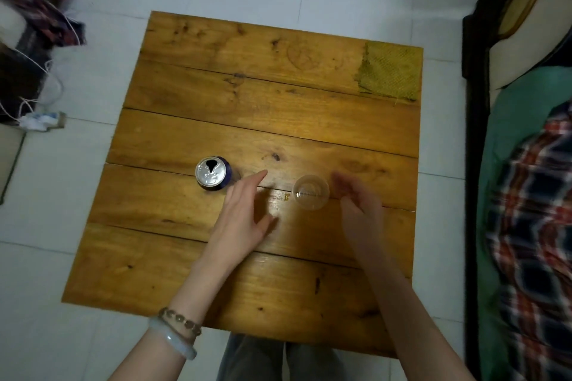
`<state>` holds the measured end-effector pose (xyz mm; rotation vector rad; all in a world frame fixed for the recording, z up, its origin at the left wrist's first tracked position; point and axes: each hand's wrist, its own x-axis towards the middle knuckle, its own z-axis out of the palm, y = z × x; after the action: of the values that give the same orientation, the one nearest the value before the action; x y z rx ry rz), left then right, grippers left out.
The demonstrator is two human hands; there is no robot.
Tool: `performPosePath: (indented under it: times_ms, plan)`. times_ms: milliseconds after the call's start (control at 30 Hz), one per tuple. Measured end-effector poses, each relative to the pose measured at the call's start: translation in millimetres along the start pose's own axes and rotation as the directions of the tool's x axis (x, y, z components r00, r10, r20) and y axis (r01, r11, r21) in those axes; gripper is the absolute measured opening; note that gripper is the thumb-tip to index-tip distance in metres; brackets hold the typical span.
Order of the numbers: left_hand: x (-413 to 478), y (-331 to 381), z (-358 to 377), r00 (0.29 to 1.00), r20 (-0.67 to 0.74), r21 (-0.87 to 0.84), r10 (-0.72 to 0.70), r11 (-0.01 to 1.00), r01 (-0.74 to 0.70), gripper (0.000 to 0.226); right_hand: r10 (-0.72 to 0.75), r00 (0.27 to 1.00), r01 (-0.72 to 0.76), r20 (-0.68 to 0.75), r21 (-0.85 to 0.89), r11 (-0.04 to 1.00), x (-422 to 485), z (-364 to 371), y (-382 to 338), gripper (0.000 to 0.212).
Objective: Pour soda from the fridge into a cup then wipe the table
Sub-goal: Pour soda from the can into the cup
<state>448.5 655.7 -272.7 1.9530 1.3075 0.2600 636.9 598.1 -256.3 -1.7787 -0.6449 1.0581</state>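
can (pixel 213 176) open, desk (pixel 216 288) centre-left, grab its sides | cup (pixel 310 192) thin, probably crushes easy | both hands' fingers apart, empty

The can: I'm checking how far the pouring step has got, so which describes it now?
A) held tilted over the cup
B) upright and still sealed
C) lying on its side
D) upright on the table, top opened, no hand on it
D: the can stands upright on the table with a dark opening in its lid, and the left hand is beside it, not gripping.
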Motion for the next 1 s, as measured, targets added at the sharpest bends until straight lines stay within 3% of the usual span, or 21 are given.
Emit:
performPosePath:
  times_ms: [133, 267, 400, 600, 867, 1000]
  plan:
    - [-21.1, -0.6, -39.1, 0.978, -0.203, -0.077, -0.052, 0.996, 0.037, 0.075, -0.083, 0.992, 0.079, 0.093, 0.052, 0.996, -15.8, 47.1, -17.5, 0.043]
    - [-28.3, -34.9, -60.9, 0.915, -0.35, -0.136, -0.199, 0.978, 0.16, 0.062, -0.005, 0.971, -0.026, 0.24, 0.129, 0.991, -23.1, 102.6, -11.8, 0.045]
    - [-14.8, -82.1, -58.8, 0.903, -0.248, -0.231, -0.35, 0.927, 0.296, 0.058, 0.111, 0.963, -0.122, 0.245, 0.031, 0.992, -14.5, 142.5, 20.1, 0.054]
    - [15.7, -120.2, -32.2, 0.934, -0.028, -0.308, -0.357, 0.892, 0.332, 0.067, 0.171, 0.953, -0.15, 0.249, -0.099, 0.984, 0.1, 169.2, 49.5, 0.07]
    - [28.2, -131.4, -24.5, 0.984, -0.028, -0.272, -0.175, 0.949, 0.161, 0.067, 0.139, 0.955, -0.114, 0.263, -0.111, 0.987, -2.9, 176.7, 49.4, 0.068]
    - [31.8, -134.7, -30.4, 0.983, -0.071, -0.202, -0.169, 0.968, 0.152, 0.071, 0.118, 0.962, -0.094, 0.246, -0.106, 0.99, 0.0, 180.8, 46.4, 0.068]
